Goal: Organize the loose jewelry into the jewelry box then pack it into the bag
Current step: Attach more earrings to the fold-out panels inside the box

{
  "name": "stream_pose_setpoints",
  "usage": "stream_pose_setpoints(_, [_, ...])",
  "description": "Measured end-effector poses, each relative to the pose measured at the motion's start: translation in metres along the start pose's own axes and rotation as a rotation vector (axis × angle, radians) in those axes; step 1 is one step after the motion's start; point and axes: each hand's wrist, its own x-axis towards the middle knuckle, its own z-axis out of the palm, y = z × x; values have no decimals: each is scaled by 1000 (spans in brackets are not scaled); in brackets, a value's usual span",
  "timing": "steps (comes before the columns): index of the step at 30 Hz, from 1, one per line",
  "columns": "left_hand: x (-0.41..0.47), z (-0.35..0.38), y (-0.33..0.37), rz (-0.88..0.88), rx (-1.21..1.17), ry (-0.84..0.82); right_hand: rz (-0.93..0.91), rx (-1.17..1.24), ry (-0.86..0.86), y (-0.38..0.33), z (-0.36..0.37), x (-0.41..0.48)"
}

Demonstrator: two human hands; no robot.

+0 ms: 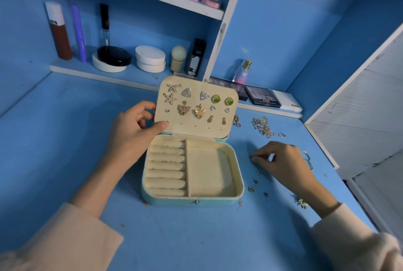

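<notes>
One palette (262, 97) reading "MATTE", perfume bottle (243, 71) marked "SB"

Head view – close, looking down on the blue desk (196, 238) (edges perhaps warped).

Right hand (281, 159) is covering part of the bangles (307, 157) just beyond it; whatever its pinched fingertips (254, 158) are holding is too small to identify.
</notes>
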Motion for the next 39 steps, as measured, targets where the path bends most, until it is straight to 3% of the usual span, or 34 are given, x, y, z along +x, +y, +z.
stream_pose_setpoints(11, [0,-2,-1,27,-4,-17,-32,-63,-49,-4,-5,6])
stream_pose_setpoints(14, [0,-5,-2,47,-10,-38,33,108,27,-13,-14,20])
stream_pose_setpoints(18, [-2,-10,-3,69,12,-60,148,524,27,-34,-29,46])
stream_pose_setpoints(23, [-5,-12,-8,141,46,-93,103,733,-168,-78,-32,77])
stream_pose_setpoints(30, [-6,-15,-9,250,92,-90,76,699,-553,-130,10,97])
stream_pose_setpoints(39, [-6,-17,-9,253,158,-72,128,644,-678,-140,24,97])
